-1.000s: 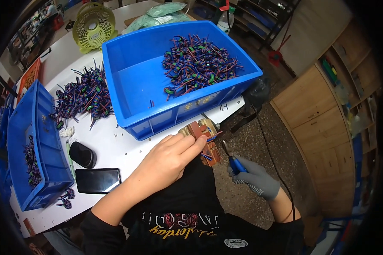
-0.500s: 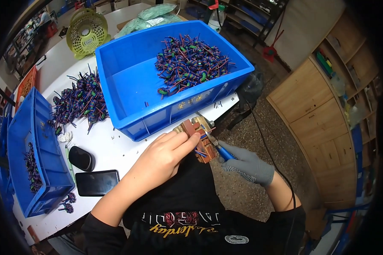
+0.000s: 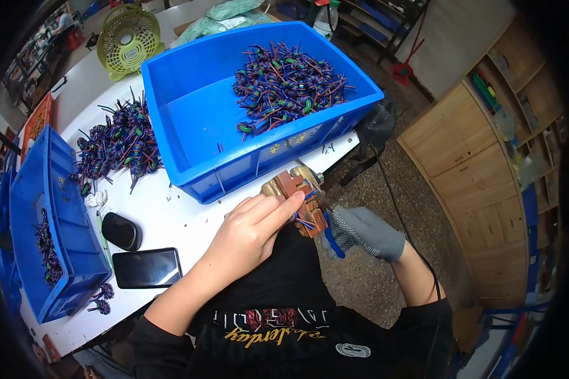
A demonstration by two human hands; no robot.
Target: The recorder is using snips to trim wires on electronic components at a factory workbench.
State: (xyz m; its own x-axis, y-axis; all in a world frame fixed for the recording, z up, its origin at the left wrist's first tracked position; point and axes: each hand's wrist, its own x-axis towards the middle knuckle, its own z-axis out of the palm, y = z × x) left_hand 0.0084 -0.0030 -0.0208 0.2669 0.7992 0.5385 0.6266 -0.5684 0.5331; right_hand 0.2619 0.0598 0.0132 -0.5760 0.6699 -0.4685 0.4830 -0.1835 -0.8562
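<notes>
My left hand [image 3: 250,230] is bare, its fingers bent over a reddish-brown block fixture [image 3: 310,221] at the table's front edge. The index fingertip presses on the block's top beside short blue wire ends [image 3: 305,221]; the thumb is mostly hidden. In a grey dotted glove, my right hand [image 3: 367,232] is closed around blue-handled pliers [image 3: 334,239] at the block's right side. The pliers' jaws are hard to make out against the block. Behind the fixture stands a large blue bin [image 3: 196,110] with a heap of wire-wound coils [image 3: 287,88] in its right half.
More coils [image 3: 123,142] are piled left of the bin. A second blue bin [image 3: 76,246] stands at the far left. A black phone [image 3: 146,268] and a dark rounded case [image 3: 121,232] lie on the white table. A green fan [image 3: 129,41] stands behind; wooden cabinets [image 3: 480,170] are at right.
My right hand has tilted, swinging the pliers' handles downward, and the jaws no longer show plainly over the block. My left index finger stays on the block. The view has shifted slightly.
</notes>
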